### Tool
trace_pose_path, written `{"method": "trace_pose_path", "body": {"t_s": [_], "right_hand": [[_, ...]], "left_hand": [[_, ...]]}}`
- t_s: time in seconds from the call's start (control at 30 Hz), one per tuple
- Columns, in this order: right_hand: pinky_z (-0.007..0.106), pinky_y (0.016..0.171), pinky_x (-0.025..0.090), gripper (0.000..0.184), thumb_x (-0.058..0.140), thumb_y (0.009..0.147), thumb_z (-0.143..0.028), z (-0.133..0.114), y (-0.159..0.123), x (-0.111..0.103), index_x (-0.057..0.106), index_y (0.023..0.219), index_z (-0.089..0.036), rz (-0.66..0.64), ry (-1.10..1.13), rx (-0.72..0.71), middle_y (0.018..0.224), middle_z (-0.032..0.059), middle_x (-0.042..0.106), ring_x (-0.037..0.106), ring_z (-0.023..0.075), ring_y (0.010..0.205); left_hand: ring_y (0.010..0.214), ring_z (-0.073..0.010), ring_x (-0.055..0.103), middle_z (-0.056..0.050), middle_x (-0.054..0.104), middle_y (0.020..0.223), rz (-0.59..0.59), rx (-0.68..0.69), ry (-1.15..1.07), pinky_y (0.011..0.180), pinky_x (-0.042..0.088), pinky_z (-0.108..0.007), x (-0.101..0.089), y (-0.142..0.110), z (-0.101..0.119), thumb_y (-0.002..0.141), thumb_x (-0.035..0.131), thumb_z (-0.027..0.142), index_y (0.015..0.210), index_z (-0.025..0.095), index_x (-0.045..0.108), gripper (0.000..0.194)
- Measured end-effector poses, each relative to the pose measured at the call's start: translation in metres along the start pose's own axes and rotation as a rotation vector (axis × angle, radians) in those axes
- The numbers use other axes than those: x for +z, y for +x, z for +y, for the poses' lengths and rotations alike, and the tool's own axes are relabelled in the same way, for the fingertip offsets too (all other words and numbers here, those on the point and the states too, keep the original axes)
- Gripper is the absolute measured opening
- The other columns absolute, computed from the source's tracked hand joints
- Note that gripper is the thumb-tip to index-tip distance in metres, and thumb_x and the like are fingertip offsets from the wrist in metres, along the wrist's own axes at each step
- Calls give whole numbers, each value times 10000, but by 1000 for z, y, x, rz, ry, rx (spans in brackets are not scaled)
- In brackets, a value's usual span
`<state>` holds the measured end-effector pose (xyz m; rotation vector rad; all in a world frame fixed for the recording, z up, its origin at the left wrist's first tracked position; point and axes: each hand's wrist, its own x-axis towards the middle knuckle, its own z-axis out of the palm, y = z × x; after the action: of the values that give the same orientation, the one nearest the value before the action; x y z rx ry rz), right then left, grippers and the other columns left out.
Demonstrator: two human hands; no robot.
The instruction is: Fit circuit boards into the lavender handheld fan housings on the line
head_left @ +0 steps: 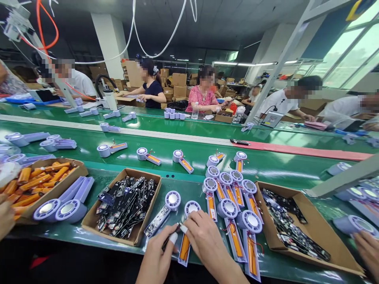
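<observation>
My left hand (161,252), with a white cover on one fingertip, is pinched around a small dark circuit board, mostly hidden by the fingers. My right hand (204,236), also with a covered fingertip, is closed at the board's upper end; what its fingers hold is too small to tell. Beneath both hands lies a lilac handheld fan (192,207) with its handle open and an orange battery (185,249) inside. Just left of it is another fan (172,200), a circuit board (158,221) in its handle. Several battery-filled fans (227,207) are grouped to the right.
Cardboard boxes of circuit boards stand left (136,240) and right (334,236). A box of orange batteries (44,177) is farther left. More fans lie along the green conveyor belt (156,138). Co-workers' hands show at the left (5,217) and right (367,248) edges.
</observation>
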<state>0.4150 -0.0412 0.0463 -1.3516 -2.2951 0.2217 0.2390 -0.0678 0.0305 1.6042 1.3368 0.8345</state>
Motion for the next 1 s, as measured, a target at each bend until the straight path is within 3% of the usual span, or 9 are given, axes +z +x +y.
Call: {"method": "trace_pose_path", "body": {"t_s": [0.1, 0.3, 0.5, 0.57, 0.63, 0.73, 0.8, 0.9, 1.0], "right_hand": [[330, 751, 410, 229, 524, 911, -66, 5, 3, -9, 608, 1020, -249, -69, 154, 38, 952, 10, 593, 511, 198, 868], [320, 773, 404, 192, 546, 911, -85, 5, 6, -19, 647, 917, -248, -135, 291, 25, 894, -7, 621, 536, 181, 875], [334, 837, 433, 212, 514, 923, -123, 13, -2, -9, 647, 1008, -265, -42, 374, 60, 1026, 22, 651, 569, 199, 969], [335, 851, 452, 194, 503, 933, -189, 21, -8, -13, 640, 1052, -256, 45, 441, 187, 1086, 46, 654, 589, 210, 989], [326, 756, 471, 182, 479, 935, -261, 26, -15, -20, 650, 993, -233, 110, 468, 396, 1000, 60, 681, 620, 216, 869], [293, 570, 406, 235, 469, 909, -319, 24, -21, -27, 636, 781, -214, 3, 495, 627, 740, 38, 667, 589, 200, 637], [279, 527, 351, 288, 470, 900, -351, 18, -20, -24, 600, 684, -210, -79, 511, 673, 626, 20, 622, 559, 190, 571], [263, 504, 319, 325, 472, 904, -381, 11, -15, -12, 575, 651, -206, -82, 534, 686, 558, 0, 580, 539, 176, 533], [251, 501, 339, 302, 482, 904, -355, 10, -12, -2, 605, 677, -199, -76, 577, 657, 579, -6, 586, 550, 169, 549]], "left_hand": [[690, -179, 661, -57, 693, 803, -33, -38, -80, 566, 522, -221, -4, 4, 0, 950, 452, 377, 1171, 172, 648, 360], [694, -183, 650, -59, 694, 826, -41, -50, -89, 511, 469, -207, -5, 5, 2, 927, 496, 420, 1106, 187, 695, 355], [807, -190, 681, -56, 720, 969, -84, -23, -46, 747, 537, -274, -10, 6, 3, 937, 476, 329, 1174, 225, 644, 309], [902, -207, 689, -65, 724, 1064, -76, -45, -15, 825, 538, -309, -10, 3, 0, 933, 468, 288, 1241, 247, 603, 338], [981, -223, 684, -71, 717, 1133, -65, -53, 17, 871, 537, -341, -9, -1, -3, 919, 476, 254, 1318, 271, 550, 406], [1034, -231, 674, -64, 700, 1196, -69, -21, 68, 889, 543, -364, -3, -5, -9, 904, 474, 200, 1383, 304, 491, 490], [1146, -234, 627, -57, 642, 1308, -64, 17, 118, 968, 509, -388, 1, -5, -11, 905, 447, 164, 1391, 306, 480, 508], [1302, -231, 508, -68, 543, 1423, -68, 70, 209, 1087, 413, -419, 6, -2, -10, 904, 395, 121, 1403, 256, 456, 521], [1213, -229, 575, -95, 599, 1320, -117, 81, 317, 1018, 476, -403, 7, 1, -1, 889, 337, 74, 1394, 237, 453, 543]]}}
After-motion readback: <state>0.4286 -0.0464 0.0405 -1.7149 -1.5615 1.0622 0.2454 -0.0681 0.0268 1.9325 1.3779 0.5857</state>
